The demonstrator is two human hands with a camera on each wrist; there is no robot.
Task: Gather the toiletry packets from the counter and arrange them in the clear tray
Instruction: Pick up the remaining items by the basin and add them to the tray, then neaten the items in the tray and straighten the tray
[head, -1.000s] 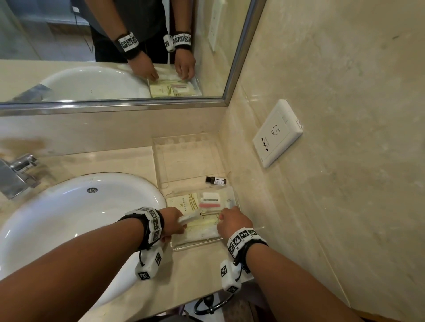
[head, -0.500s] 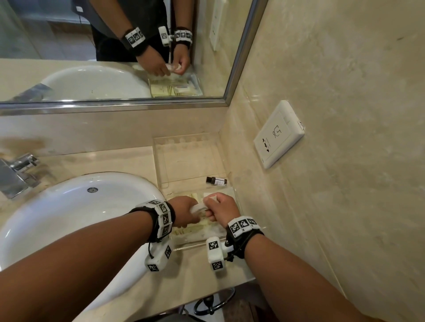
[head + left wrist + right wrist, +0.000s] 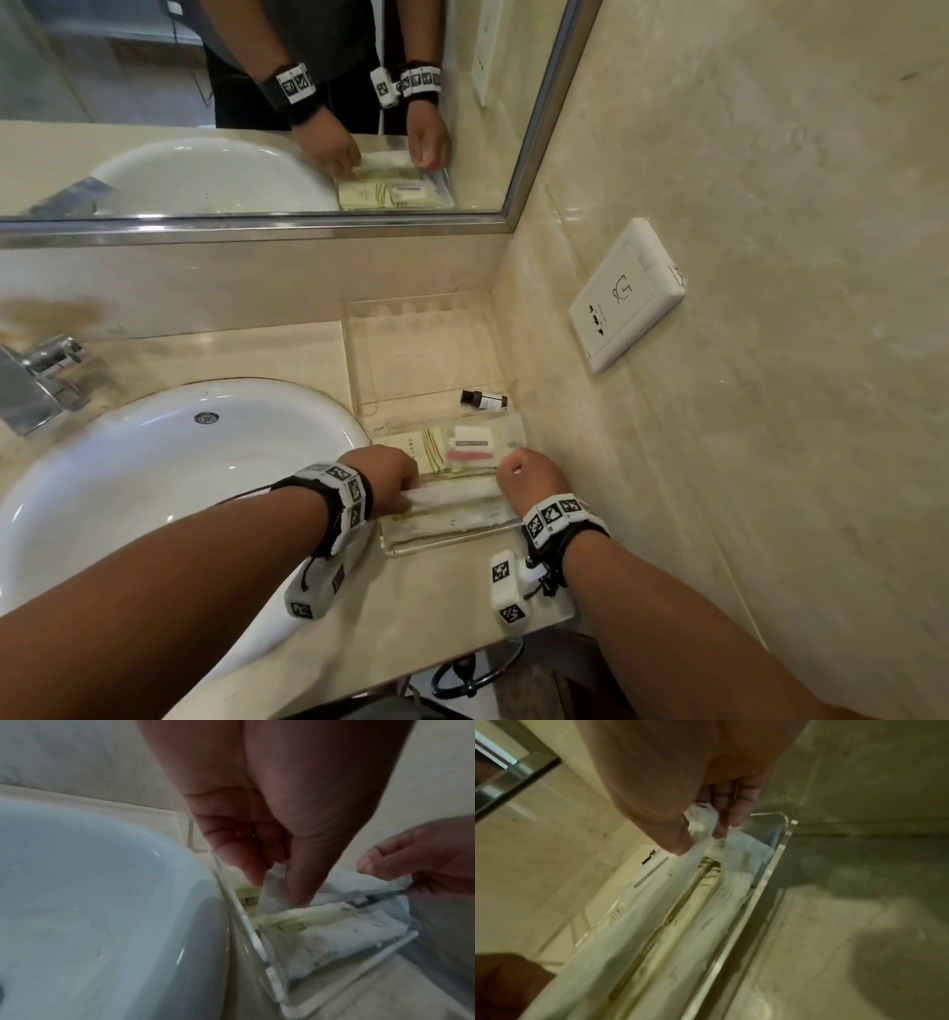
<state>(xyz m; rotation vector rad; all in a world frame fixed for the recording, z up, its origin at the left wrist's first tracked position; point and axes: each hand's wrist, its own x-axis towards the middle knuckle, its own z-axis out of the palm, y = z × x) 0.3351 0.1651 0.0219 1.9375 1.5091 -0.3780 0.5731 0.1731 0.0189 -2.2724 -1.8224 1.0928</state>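
A long white toiletry packet (image 3: 454, 497) lies across the clear tray (image 3: 452, 542) beside the sink. My left hand (image 3: 393, 480) pinches the packet's left end (image 3: 276, 888), and my right hand (image 3: 526, 475) pinches its crumpled right end (image 3: 702, 822). Under and beside it lie other packets: a second white one (image 3: 318, 945) along the tray's near wall, a cream packet with gold lines (image 3: 421, 447), and a clear packet with a pink strip (image 3: 470, 447) at the tray's far side.
A small dark bottle (image 3: 482, 400) lies on a second clear tray (image 3: 411, 354) behind, against the mirror wall. The white sink (image 3: 169, 462) borders the tray on the left, with a chrome tap (image 3: 38, 377). A wall socket (image 3: 626, 293) sits on the right wall.
Half a second ago both hands held the white packet bunched together above the tray; now they have spread apart and lowered it, stretched lengthwise across the tray.
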